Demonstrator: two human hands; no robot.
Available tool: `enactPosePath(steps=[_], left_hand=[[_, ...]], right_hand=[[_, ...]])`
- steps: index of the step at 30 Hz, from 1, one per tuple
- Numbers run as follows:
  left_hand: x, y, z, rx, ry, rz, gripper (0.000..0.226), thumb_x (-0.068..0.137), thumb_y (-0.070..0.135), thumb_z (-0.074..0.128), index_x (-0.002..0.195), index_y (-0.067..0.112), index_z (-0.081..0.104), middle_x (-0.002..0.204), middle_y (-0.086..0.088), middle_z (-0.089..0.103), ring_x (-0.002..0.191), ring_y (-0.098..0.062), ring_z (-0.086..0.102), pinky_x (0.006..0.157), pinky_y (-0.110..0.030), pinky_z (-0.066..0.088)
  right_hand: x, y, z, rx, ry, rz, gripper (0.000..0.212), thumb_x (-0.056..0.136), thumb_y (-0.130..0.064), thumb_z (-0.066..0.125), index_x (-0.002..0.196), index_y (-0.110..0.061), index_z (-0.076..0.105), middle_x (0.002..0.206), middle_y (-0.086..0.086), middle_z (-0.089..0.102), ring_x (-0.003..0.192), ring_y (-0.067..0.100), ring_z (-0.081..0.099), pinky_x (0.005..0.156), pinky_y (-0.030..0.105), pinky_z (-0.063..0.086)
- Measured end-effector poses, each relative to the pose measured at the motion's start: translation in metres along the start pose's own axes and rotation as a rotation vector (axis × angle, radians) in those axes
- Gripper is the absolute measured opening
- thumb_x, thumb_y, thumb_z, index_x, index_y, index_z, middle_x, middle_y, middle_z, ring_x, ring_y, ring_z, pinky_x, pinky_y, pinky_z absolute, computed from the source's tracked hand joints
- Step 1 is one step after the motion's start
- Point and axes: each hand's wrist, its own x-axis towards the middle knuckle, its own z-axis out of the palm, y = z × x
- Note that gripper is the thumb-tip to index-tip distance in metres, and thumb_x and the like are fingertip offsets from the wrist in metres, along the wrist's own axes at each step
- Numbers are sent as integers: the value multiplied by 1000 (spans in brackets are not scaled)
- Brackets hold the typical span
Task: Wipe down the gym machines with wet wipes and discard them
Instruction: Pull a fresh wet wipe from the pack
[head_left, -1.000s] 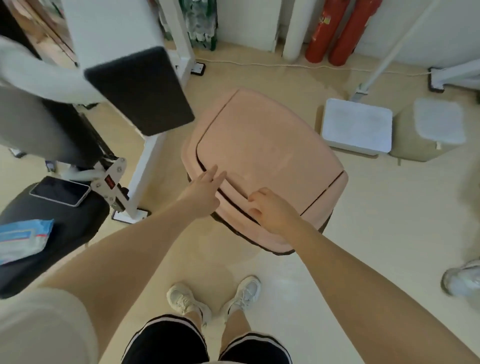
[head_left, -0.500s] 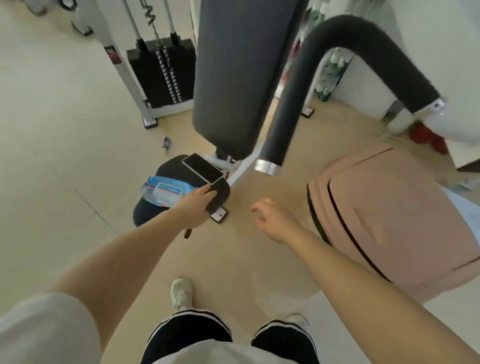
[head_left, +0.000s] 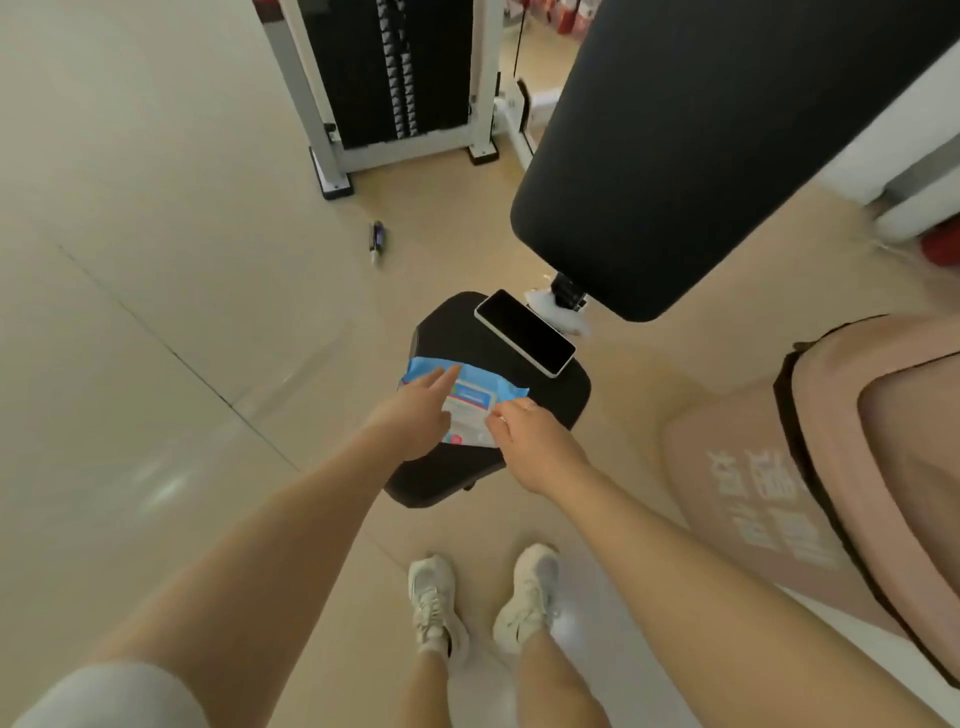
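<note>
Blue and white, the pack of wipes (head_left: 470, 402) lies on the black seat (head_left: 519, 395) of a gym machine. The seat is the spot to look from. The pack sits on the near left part of the seat.

The left hand (head_left: 415, 415) rests on the left side of the pack. Its fingers are straight, and one finger points out over the top of the pack. The right hand (head_left: 530, 441) is at the near right edge of the pack. Its fingertips are pressed together and pinch the white flap there.

A phone (head_left: 524, 332) lies on the far right part of the seat, just beyond the pack. Its dark screen faces up. It does not touch the pack.

Above and beyond the seat hangs the big black back pad (head_left: 701, 145) of the machine. Farther away stands a white frame with a stack of black weights (head_left: 384, 73). A small dark thing (head_left: 376, 241) lies on the tan floor (head_left: 156, 260) between the seat and the weights. I cannot tell what it is.

To the right of the seat stands a big pink bin (head_left: 831, 467) with a dark line round its lid. In front of the seat are the person's two white shoes (head_left: 483, 603) on the floor.
</note>
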Motion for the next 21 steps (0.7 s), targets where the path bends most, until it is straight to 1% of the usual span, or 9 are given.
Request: enactPosePath(steps=[3,5,7,10,12,14,17,19,21], left_hand=[[29,-17,18,20,18,-16,60,99,23,41,149,23,10,155,1,17,138,-23,28,108,-37,35],[40,-29,27,16,32,-8,61,96,27,46,148,19,15,153,1,22,136,-21,28,106,-36,34],[45,-39,31,-3,71,-15,65,93,30,52,147,20,18,151,2,25,135,-19,29,102,-35,37],[52,-44,32,20,118,-1,71,90,35,58,147,24,17,149,4,27,133,-17,31,96,-33,42],[56,-43,31,12,125,1,74,89,35,59,148,26,14,149,3,28,133,-17,32,94,-32,44],[57,-41,29,-33,128,-8,76,89,34,59,148,27,12,150,3,28,133,-17,32,97,-32,44],[57,-40,28,-94,137,-22,77,90,32,58,149,26,9,151,3,27,135,-18,31,101,-31,40],[58,-40,29,-107,140,-10,78,90,33,58,149,26,8,151,3,27,135,-18,31,103,-31,38],[59,-39,30,-107,129,6,78,90,33,58,149,27,7,150,3,27,134,-18,32,104,-31,38]], right_hand=[[46,3,17,-39,-7,13,39,101,-33,31,136,-15,40,130,7,49,113,23,50,89,36,45],[66,4,31,-41,-26,27,49,99,-34,40,144,-19,26,133,5,46,117,24,49,90,37,44],[79,5,44,-52,-32,20,60,94,-40,50,144,-19,24,134,5,44,119,22,46,91,35,44],[89,8,53,-226,4,-63,65,86,-49,57,138,-19,33,132,3,41,117,20,44,92,32,42],[95,11,51,-308,38,-133,57,87,-50,56,131,-18,39,125,4,45,112,19,48,90,32,43],[99,11,45,-345,56,-189,46,90,-47,51,125,-18,42,119,4,49,105,18,52,87,31,43],[102,10,38,-415,26,-267,37,95,-43,43,120,-17,47,113,3,52,98,18,55,83,32,43],[104,14,30,-333,-9,-236,30,98,-40,37,110,-18,53,105,3,54,90,17,57,77,32,46],[109,21,20,-173,-7,-110,30,100,-38,33,93,-18,54,97,4,55,82,16,57,67,30,47]])
